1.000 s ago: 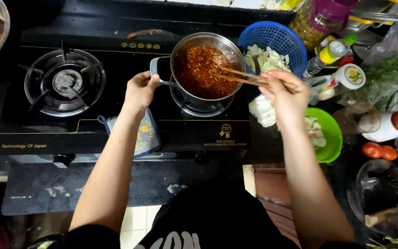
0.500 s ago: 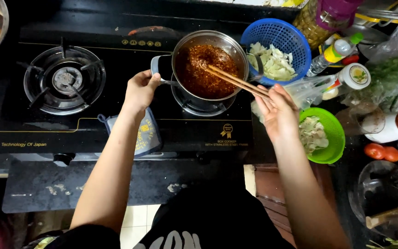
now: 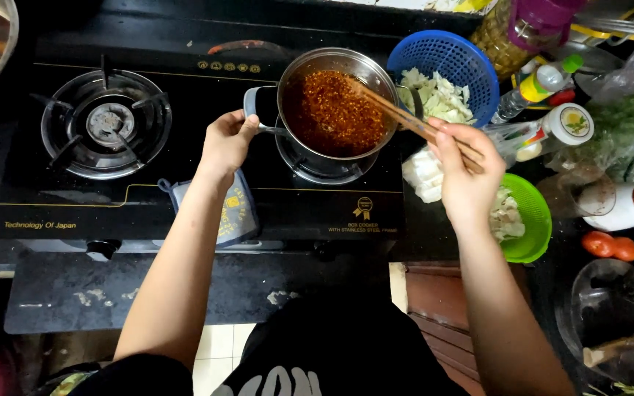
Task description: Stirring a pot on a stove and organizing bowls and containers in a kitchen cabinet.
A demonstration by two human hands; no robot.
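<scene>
Stirring: right hand (image 3: 464, 176) pinches chopsticks (image 3: 405, 117) — keep tips low in the pot (image 3: 335, 103).
Bracing: left hand (image 3: 225, 139) clamps the pot handle (image 3: 258, 110) — hold steady.

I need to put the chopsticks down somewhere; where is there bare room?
Free: the black stove top between the left burner and the pot. Crowded: right of the pot, the blue colander, green bowl and bottles.
</scene>
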